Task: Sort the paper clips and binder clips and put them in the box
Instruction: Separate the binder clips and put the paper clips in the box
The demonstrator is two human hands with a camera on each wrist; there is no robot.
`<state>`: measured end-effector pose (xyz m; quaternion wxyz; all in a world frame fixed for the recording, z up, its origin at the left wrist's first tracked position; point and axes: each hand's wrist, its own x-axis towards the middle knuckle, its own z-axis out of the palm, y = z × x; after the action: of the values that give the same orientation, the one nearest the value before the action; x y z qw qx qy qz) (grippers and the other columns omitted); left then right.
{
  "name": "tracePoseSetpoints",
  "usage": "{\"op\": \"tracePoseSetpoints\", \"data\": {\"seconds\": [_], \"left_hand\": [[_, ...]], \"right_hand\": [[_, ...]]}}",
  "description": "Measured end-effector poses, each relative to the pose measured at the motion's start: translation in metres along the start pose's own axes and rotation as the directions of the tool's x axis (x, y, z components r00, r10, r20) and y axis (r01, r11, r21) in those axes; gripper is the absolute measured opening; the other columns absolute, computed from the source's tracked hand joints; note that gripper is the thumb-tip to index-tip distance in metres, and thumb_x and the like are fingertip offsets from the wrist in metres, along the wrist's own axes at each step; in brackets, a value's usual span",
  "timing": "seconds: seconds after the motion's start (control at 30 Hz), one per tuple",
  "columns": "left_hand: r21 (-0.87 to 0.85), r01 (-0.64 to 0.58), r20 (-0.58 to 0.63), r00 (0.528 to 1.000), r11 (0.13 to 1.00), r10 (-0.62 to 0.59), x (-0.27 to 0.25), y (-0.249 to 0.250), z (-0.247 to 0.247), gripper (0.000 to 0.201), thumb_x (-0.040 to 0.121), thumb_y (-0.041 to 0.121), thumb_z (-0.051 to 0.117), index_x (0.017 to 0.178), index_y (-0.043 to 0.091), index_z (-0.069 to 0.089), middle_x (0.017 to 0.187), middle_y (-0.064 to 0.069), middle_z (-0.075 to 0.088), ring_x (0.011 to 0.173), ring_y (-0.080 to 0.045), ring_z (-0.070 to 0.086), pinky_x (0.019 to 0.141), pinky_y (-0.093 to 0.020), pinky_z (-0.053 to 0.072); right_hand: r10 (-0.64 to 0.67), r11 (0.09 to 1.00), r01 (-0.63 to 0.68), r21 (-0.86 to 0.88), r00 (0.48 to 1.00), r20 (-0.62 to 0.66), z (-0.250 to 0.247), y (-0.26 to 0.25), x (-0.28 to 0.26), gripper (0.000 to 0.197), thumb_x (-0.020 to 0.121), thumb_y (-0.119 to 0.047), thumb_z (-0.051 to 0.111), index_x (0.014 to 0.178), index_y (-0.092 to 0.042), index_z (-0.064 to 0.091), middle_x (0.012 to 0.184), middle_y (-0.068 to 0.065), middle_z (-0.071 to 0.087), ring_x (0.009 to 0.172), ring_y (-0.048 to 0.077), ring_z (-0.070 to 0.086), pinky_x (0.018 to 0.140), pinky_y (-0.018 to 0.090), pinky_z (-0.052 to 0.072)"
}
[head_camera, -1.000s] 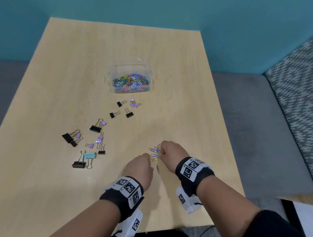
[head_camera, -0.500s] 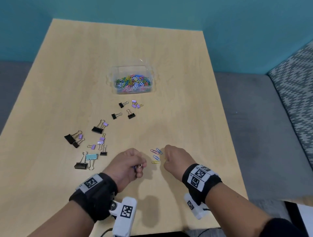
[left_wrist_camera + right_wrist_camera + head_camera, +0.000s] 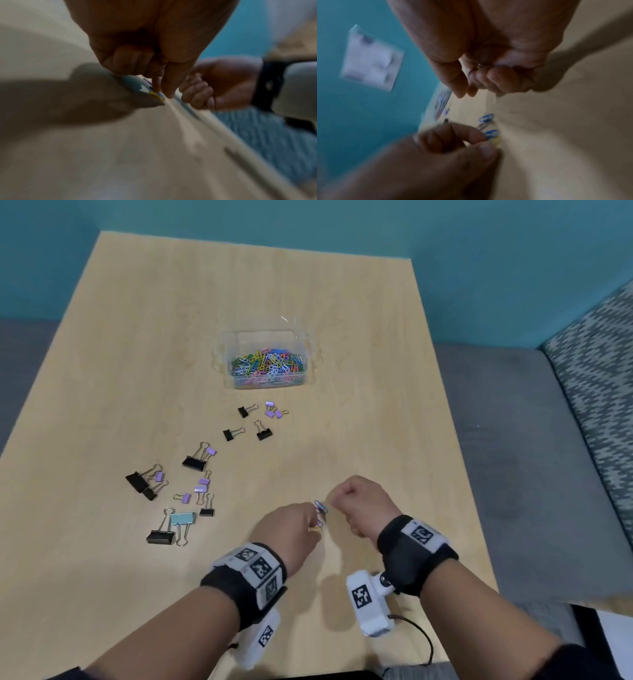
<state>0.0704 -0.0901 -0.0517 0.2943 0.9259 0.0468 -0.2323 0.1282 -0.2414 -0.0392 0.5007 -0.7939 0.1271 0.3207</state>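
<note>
Reaching back to the last paper clips (image 3: 320, 507) on the near desk (image 3: 137, 337), the left hand (image 3: 291, 529) is pinching a yellow one, while the right hand (image 3: 359, 505) is staying curled around clips already gathered, with the box (image 3: 265, 361) waiting farther back

Between the hands and the clear box (image 3: 265, 337) the wooden table (image 3: 359, 422) lies bare on the right half, a free lane from the near edge to the box's right side; the left lane is littered with binder clips (image 3: 195, 460), spread from the near left up to three black ones (image 3: 247, 424) and purple ones (image 3: 274, 409) just before the box; the box stands open at the top, filled partway with coloured paper clips (image 3: 267, 364); the left hand (image 3: 291, 529) and right hand (image 3: 363, 505) sit near together, loose paper clips (image 3: 321, 507) lying in the narrow gap between them; behind the box the tabletop is bare up to the teal wall (image 3: 308, 220).
</note>
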Motion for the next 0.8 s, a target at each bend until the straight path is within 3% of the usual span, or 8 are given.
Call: {"op": "tracePoseSetpoints", "data": {"seconds": [0.1,0.3,0.5,0.6,0.63,0.7,0.73,0.8], "left_hand": [[0.121,-0.065,-0.007,0.998,0.991,0.066,0.000,0.003,0.005,0.010,0.087,0.020,0.051,0.083,0.026,0.045,0.086,0.005,0.057,0.082,-0.022,0.057,0.066,-0.030,0.039],[0.221,-0.110,0.068,0.993,0.969,0.097,0.002,-0.003,0.012,0.014,0.087,0.008,0.041,0.080,0.020,0.043,0.077,-0.001,0.049,0.065,-0.022,0.048,0.058,-0.032,0.037],[0.309,-0.248,0.088,0.969,0.918,0.232,-0.012,-0.013,0.013,0.012,0.087,0.011,0.040,0.094,0.016,0.049,0.095,-0.006,0.056,0.076,-0.022,0.048,0.062,-0.032,0.032],[-0.122,-0.091,0.042,0.994,0.988,0.097,-0.015,-0.020,0.002,0.001,0.079,0.018,0.052,0.079,0.018,0.051,0.078,-0.002,0.062,0.067,-0.019,0.056,0.060,-0.033,0.043],[-0.363,0.022,0.034,0.999,0.931,-0.010,-0.015,-0.022,-0.003,0.005,0.073,0.018,0.057,0.074,0.018,0.052,0.070,0.000,0.061,0.057,-0.017,0.053,0.054,-0.031,0.043],[-0.791,0.235,0.161,0.971,0.565,-0.179,-0.015,-0.025,-0.012,0.014,0.064,0.008,0.058,0.075,0.014,0.052,0.061,-0.004,0.056,0.042,-0.016,0.039,0.043,-0.023,0.031],[-0.887,0.292,0.237,0.953,0.356,-0.191,-0.015,-0.026,-0.016,0.019,0.063,0.004,0.056,0.081,0.011,0.054,0.059,-0.007,0.054,0.041,-0.016,0.035,0.043,-0.021,0.029],[-0.938,0.323,0.303,0.940,0.126,-0.156,-0.013,-0.023,-0.025,0.023,0.070,-0.004,0.052,0.091,0.005,0.057,0.060,-0.008,0.052,0.043,-0.015,0.039,0.044,-0.022,0.036]], "right_hand": [[-0.126,0.837,0.142,-0.528,0.990,0.067,0.010,-0.007,0.004,0.010,0.076,-0.022,0.060,0.081,-0.024,0.051,0.080,-0.003,0.062,0.071,0.020,0.058,0.064,0.032,0.047],[-0.165,0.598,0.256,-0.759,0.967,0.195,0.025,-0.017,0.013,0.009,0.084,-0.008,0.047,0.086,-0.016,0.049,0.091,0.007,0.060,0.082,0.027,0.057,0.068,0.033,0.045],[-0.155,0.600,0.265,-0.754,0.964,0.216,0.028,-0.017,0.011,0.008,0.081,-0.008,0.049,0.080,-0.016,0.046,0.091,0.008,0.055,0.080,0.026,0.054,0.066,0.030,0.039],[-0.127,0.801,0.172,-0.573,0.985,0.118,0.017,-0.010,0.008,0.012,0.079,-0.012,0.059,0.071,-0.017,0.050,0.075,0.003,0.057,0.069,0.022,0.053,0.058,0.029,0.037],[-0.090,0.915,0.112,-0.388,0.993,0.073,0.012,-0.007,0.007,0.016,0.075,-0.009,0.061,0.066,-0.019,0.051,0.068,0.001,0.055,0.061,0.020,0.050,0.055,0.028,0.035],[0.021,0.987,-0.029,0.155,0.998,0.055,0.004,-0.001,0.001,0.022,0.073,0.001,0.059,0.065,-0.019,0.054,0.061,0.004,0.050,0.049,0.016,0.040,0.048,0.027,0.030],[0.069,0.908,-0.103,0.406,0.993,0.098,0.000,0.002,-0.002,0.022,0.076,0.007,0.054,0.074,-0.015,0.058,0.062,0.005,0.049,0.048,0.015,0.038,0.046,0.026,0.029],[0.100,0.690,-0.217,0.691,0.973,0.206,-0.007,0.005,-0.008,0.028,0.083,0.011,0.041,0.096,-0.005,0.060,0.066,0.005,0.049,0.052,0.014,0.039,0.046,0.023,0.035]]}}
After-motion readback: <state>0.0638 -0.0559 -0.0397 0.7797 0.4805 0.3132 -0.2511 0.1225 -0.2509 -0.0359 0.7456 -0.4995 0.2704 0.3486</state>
